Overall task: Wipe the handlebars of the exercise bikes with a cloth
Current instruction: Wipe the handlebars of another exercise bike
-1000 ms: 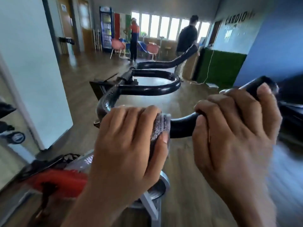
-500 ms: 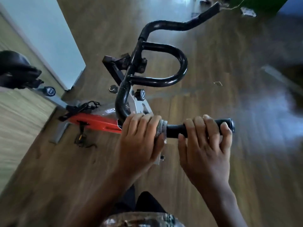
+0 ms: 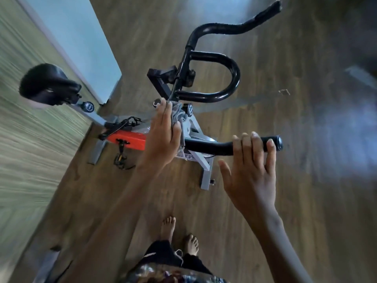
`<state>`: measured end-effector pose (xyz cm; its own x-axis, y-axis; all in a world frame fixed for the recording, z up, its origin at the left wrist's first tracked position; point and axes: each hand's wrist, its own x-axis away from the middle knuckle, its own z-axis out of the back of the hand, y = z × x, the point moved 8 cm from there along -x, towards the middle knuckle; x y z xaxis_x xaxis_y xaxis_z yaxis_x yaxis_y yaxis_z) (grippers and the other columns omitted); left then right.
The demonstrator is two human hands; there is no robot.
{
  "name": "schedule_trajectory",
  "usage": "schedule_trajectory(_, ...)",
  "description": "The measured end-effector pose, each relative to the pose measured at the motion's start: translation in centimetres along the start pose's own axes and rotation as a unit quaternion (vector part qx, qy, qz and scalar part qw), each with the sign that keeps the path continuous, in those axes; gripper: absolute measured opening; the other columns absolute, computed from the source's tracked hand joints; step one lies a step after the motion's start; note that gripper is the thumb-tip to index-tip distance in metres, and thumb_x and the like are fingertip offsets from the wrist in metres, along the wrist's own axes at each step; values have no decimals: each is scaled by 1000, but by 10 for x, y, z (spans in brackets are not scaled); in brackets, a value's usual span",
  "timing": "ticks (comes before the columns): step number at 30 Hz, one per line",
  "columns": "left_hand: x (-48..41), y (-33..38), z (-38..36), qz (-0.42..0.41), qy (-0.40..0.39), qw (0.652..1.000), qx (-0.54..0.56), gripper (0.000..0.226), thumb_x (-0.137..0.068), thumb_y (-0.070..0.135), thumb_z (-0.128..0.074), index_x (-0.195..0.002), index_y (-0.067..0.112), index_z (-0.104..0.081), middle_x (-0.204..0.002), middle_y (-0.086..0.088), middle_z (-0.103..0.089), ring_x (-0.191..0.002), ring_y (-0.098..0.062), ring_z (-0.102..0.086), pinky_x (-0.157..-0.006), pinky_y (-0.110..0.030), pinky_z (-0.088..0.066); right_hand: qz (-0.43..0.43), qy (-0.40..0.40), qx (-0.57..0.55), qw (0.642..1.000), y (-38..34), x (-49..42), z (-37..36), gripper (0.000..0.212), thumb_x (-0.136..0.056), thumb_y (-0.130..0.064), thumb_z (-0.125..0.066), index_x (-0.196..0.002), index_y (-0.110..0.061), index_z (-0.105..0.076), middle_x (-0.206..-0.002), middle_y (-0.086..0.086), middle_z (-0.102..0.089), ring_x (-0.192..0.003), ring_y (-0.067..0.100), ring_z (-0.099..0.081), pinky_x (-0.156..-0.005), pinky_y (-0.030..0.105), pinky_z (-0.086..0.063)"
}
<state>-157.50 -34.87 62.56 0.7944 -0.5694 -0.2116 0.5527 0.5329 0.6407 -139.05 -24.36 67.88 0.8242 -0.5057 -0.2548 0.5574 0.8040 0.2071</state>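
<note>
I look down on an exercise bike with black handlebars (image 3: 214, 147). My left hand (image 3: 163, 137) lies over the bend of the near bar and holds a grey cloth (image 3: 179, 114) against it, thumb on the cloth. A corner of the cloth hangs below the bar. My right hand (image 3: 251, 172) rests on the near grip with its fingers straight over the top and the thumb held apart. The inner loop (image 3: 234, 76) and the far bar (image 3: 224, 30) are bare.
The bike's black saddle (image 3: 47, 84) is at the left, and its red and grey frame (image 3: 130, 140) stands on the wooden floor. A pale blue wall panel (image 3: 81, 37) rises behind the bike. My bare feet (image 3: 179, 235) stand just in front of the bike's base.
My view tipped down from the room to the bike and floor. My left hand slid the cloth along the bar towards the stem. My right hand's fingers loosened from their grip on the near bar.
</note>
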Motion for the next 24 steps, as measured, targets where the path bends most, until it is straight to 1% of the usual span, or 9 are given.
schedule_trajectory(2,-5,0,-1,-2,-24,1000,8,60,-99,25,-29,-151,-2,-17,-162,-17,-9,-150,-22,-4,-114,-9,6,-8,-2,8,1000,-3,1,0,56,-98,-44,-40,-134,-2,-48,-133,18,-52,-134,31,-36,-121,44,0)
schedule_trajectory(6,24,13,-3,-20,-18,1000,-14,57,-100,21,-26,-151,-2,-15,-162,-17,-2,-150,-23,6,-120,-25,5,-34,0,6,999,-8,2,1,55,-98,-44,-40,-133,-3,-48,-133,18,-51,-136,33,-37,-122,46,-2)
schedule_trajectory(8,11,10,-4,-15,-52,998,-27,58,-100,23,-25,-152,-1,-12,-162,-17,2,-150,-24,8,-121,-31,4,-49,-3,9,999,-11,0,1,53,-97,-45,-41,-130,-4,-50,-132,18,-51,-136,33,-35,-121,48,-2)
schedule_trajectory(11,-38,1,-9,-5,-136,990,-47,62,-103,23,-31,-153,3,0,-161,-16,11,-150,-28,10,-120,-33,6,-58,-14,15,998,-16,-3,-1,51,-96,-45,-42,-127,-6,-53,-129,18,-51,-134,33,-33,-121,48,2)
schedule_trajectory(13,-47,-3,-9,-17,-156,986,-48,64,-103,22,-33,-154,5,3,-162,-15,12,-150,-27,11,-122,-35,4,-62,-15,13,998,-17,-2,-1,52,-95,-45,-41,-127,-6,-53,-129,18,-51,-134,33,-33,-121,48,3)
schedule_trajectory(15,-26,-1,-4,-22,-129,991,-9,62,-103,20,-32,-154,8,0,-162,-11,12,-149,-23,14,-122,-35,4,-64,-20,16,998,-17,-2,-1,55,-95,-46,-39,-130,-6,-52,-130,18,-51,-135,34,-34,-121,49,3)
schedule_trajectory(18,11,6,1,-42,-89,995,30,56,-104,18,-29,-154,5,-7,-162,-10,11,-148,-20,18,-121,-34,7,-70,-28,24,997,-19,-2,-2,56,-95,-46,-41,-131,-5,-51,-131,19,-50,-135,35,-34,-121,49,4)
schedule_trajectory(22,-17,6,-7,-54,-106,992,-27,57,-100,18,-34,-152,0,-16,-162,-16,2,-150,-30,9,-122,-40,2,-76,-28,31,996,-21,-4,-5,55,-95,-47,-40,-129,-5,-53,-130,20,-50,-135,36,-34,-120,51,5)
schedule_trajectory(24,-36,6,-9,-63,-120,990,-47,58,-99,17,-39,-152,1,-19,-163,-15,-1,-150,-31,6,-121,-39,2,-77,-32,36,996,-22,-3,-5,56,-95,-47,-39,-129,-5,-52,-130,20,-51,-135,36,-34,-120,51,5)
